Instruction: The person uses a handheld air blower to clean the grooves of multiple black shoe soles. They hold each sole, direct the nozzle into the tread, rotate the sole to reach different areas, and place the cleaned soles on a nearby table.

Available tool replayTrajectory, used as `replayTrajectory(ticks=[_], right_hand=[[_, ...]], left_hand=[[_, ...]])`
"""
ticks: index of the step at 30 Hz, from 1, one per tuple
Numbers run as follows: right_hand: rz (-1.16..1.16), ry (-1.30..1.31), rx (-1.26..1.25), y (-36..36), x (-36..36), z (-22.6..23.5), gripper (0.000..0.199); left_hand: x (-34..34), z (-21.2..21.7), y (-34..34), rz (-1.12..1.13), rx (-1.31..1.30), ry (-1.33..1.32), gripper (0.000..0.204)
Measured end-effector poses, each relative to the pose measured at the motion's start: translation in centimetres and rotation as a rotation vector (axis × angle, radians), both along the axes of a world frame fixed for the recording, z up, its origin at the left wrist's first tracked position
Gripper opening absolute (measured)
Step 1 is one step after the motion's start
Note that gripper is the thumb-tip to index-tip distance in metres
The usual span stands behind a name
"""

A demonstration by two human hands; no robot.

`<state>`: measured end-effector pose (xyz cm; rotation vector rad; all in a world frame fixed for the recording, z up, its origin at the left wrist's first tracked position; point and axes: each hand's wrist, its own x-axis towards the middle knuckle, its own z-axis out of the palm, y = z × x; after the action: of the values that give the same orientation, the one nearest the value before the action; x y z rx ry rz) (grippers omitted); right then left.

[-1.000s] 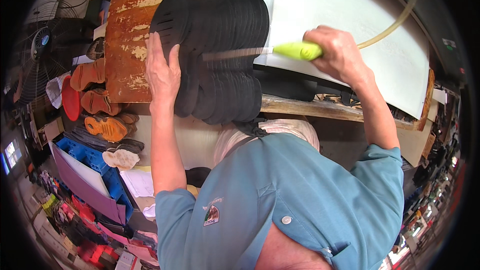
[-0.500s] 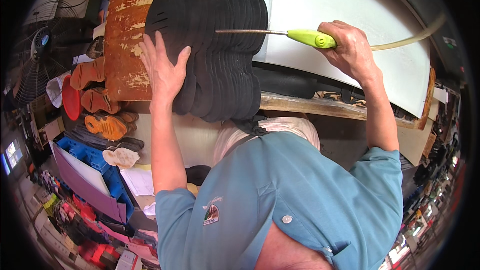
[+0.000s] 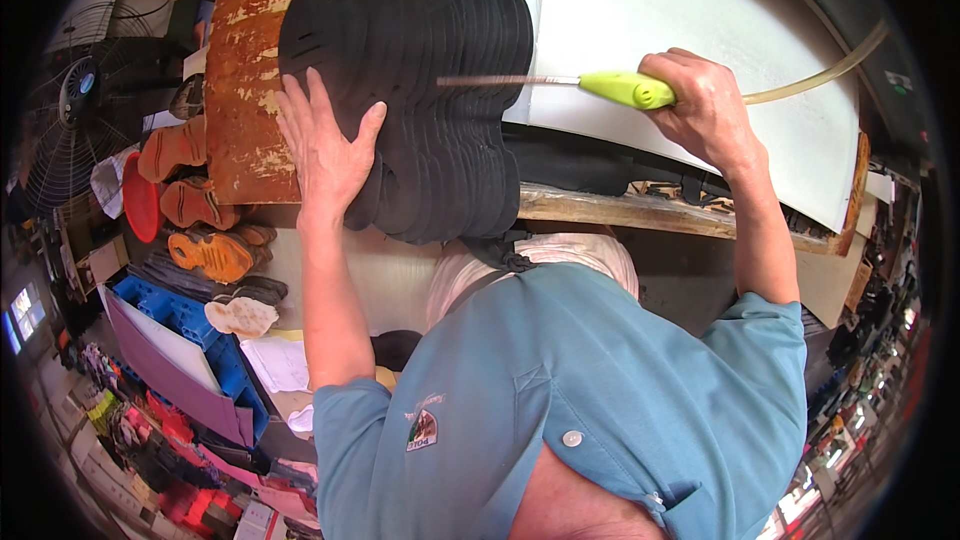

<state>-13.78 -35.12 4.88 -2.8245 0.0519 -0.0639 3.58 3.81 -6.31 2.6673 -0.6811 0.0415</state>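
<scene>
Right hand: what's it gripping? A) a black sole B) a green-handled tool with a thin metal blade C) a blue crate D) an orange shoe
B: the right hand is closed around the green handle of a tool whose thin metal blade reaches over the row of black soles; a hose trails away from the hand.

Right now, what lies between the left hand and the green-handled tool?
In the head view, only the fanned black soles lie between the left hand and the tool.
</scene>
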Motion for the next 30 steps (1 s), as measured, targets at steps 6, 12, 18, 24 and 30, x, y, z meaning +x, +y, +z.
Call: replayTrajectory(ticks=[6, 12, 18, 24, 30], right_hand=[[0.21, 0.132, -0.038, 0.3, -0.2, 0.1, 0.022], [-0.046, 0.012, -0.06, 0.7, -0.1, -0.2, 0.017], [0.173, 0.127, 0.007, -0.7, -0.3, -0.2, 0.017], [0.048, 0.017, 0.022, -0.8, -0.3, -0.4, 0.017], [-0.007, -0.016, 0.023, -0.3, -0.5, -0.5, 0.018]], left_hand=[[0.2, 0.6, 0.2, 0.047, 0.058, 0.1, 0.103], [-1.5, 1.5, -1.2, -0.013, 0.096, 0.076, 0.106], [-1.0, 1.8, -0.8, 0.033, 0.128, 0.041, 0.106], [-0.7, 1.3, 0.8, -0.018, 0.03, 0.01, 0.088], [-0.4, 1.3, 1.3, -0.01, -0.036, 0.044, 0.088]])
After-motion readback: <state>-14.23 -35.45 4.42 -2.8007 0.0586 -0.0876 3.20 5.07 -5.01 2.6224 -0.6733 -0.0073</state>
